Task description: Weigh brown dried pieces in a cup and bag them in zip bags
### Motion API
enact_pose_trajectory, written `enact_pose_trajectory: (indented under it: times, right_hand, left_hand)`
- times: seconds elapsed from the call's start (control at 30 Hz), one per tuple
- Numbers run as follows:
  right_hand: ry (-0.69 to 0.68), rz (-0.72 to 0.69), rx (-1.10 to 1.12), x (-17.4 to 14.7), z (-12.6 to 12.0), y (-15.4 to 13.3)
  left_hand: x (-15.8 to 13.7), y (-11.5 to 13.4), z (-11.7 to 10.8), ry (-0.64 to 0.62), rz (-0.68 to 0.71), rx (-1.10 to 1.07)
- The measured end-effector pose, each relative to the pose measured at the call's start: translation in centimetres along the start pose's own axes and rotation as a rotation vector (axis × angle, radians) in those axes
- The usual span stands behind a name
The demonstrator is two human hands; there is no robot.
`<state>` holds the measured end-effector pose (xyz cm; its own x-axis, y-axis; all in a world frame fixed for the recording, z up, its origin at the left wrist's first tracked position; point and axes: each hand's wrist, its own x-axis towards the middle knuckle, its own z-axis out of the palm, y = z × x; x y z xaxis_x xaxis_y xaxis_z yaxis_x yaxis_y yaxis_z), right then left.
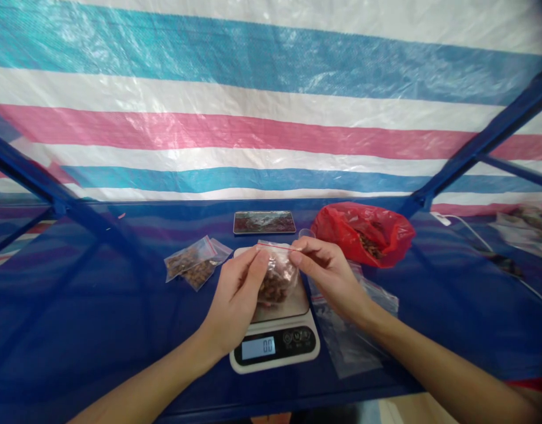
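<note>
Between my two hands hangs a clear zip bag (277,280) with brown pellets in its lower part and a red line along its top. My left hand (235,291) pinches the bag's upper left corner. At the upper right corner, the fingers of my right hand (326,271) close on the zip edge. Below the bag stands a white kitchen scale (275,359) with a metal plate, and its display reads 0.0. Whether the bag touches the plate I cannot tell.
Two filled zip bags (195,262) overlap on the blue shelf (120,330) at left. A red plastic bag (341,232) of pellets lies open at back right. Flat clear zip bags (350,341) lie right of the scale. A phone (264,222) rests behind it; blue metal posts (495,129) flank the shelf.
</note>
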<state>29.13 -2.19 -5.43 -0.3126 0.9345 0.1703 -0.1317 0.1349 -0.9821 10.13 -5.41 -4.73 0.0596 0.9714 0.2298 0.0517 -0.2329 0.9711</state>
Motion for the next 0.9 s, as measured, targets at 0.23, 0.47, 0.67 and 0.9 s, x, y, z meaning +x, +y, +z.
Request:
enact_pose_trajectory:
  times: [0.23,0.47,0.67,0.9]
  right_hand:
    - [-0.076,0.001,-0.018,-0.8,0.3,-0.5]
    - [-0.084,0.018,0.037,-1.1,-0.3,0.2]
    - [-0.004,0.03,0.066,-1.0,-0.1,0.5]
    - [0.009,0.005,0.11,-1.3,0.2,0.2]
  left_hand:
    - [-0.2,0.0,-0.1,0.091,0.156,0.135]
    - [-0.6,-0.8,-0.4,0.047,0.143,0.114]
    - [-0.3,-0.9,-0.8,0.106,0.227,0.244]
    - [0.1,-0.7,-1.0,0.093,0.27,0.248]
